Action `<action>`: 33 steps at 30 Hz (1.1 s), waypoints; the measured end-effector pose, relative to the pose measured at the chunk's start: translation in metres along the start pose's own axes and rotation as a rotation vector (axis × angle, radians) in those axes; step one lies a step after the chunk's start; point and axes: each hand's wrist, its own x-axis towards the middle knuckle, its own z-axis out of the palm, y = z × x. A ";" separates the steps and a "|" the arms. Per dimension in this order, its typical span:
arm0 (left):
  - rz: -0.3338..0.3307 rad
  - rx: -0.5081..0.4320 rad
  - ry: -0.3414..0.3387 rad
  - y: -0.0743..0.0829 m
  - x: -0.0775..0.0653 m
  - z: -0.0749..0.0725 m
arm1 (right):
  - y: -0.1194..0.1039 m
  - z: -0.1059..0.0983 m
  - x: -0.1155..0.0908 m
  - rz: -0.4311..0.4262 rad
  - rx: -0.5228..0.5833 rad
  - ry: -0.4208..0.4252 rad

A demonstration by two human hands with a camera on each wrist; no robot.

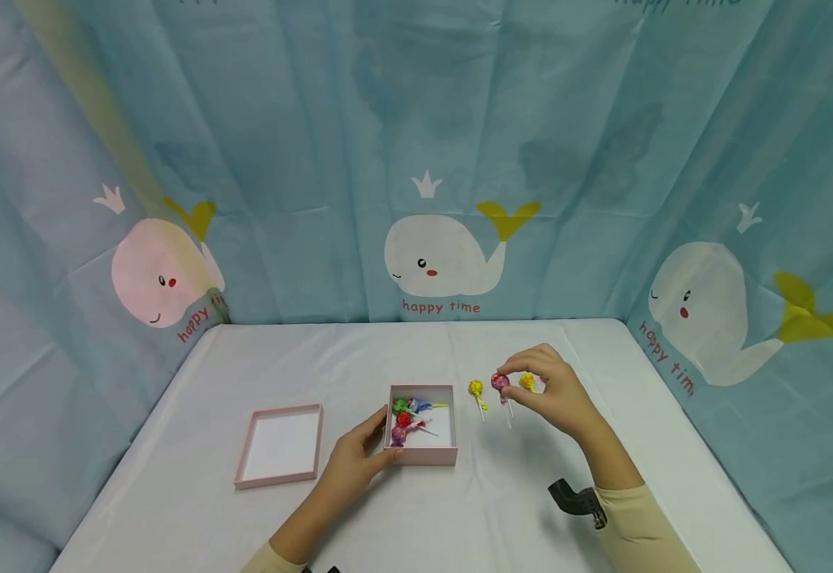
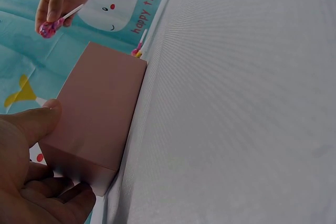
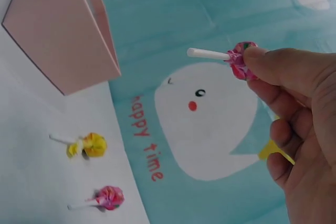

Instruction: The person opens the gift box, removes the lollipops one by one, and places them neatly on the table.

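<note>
My right hand (image 1: 548, 390) pinches a pink wrapped lollipop (image 3: 242, 61) by its head between thumb and fingers, above the table, its white stick free. With fingers and thumb my left hand (image 1: 359, 450) grips the left side of an open pink box (image 1: 426, 456). Inside the box lie several lollipops: a green one (image 1: 400, 406), a blue one (image 1: 414, 405), a red one (image 1: 404, 419) and a pink-purple one (image 1: 398, 434). Right of the box a yellow lollipop (image 1: 476, 388) lies on the table. A second pink lollipop (image 3: 109, 198) lies near it in the right wrist view.
A pink-edged box lid (image 1: 280, 481), white inside, lies to the left of the box. Another yellow lollipop (image 1: 527, 381) is partly hidden behind the right hand. The table (image 1: 173, 493) has a white cloth; a blue whale-print curtain (image 1: 301, 263) hangs behind it.
</note>
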 end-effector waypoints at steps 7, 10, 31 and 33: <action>-0.005 -0.004 0.000 0.002 -0.001 -0.001 | 0.011 -0.015 -0.004 -0.041 -0.034 0.050; -0.006 0.001 0.004 0.002 0.000 -0.002 | 0.014 -0.022 -0.005 -0.038 -0.053 0.072; 0.002 0.002 0.001 0.002 -0.001 -0.004 | 0.069 -0.052 -0.017 0.168 -0.146 0.157; 0.004 0.004 -0.004 0.002 -0.001 -0.002 | 0.076 -0.056 -0.019 0.193 -0.153 0.165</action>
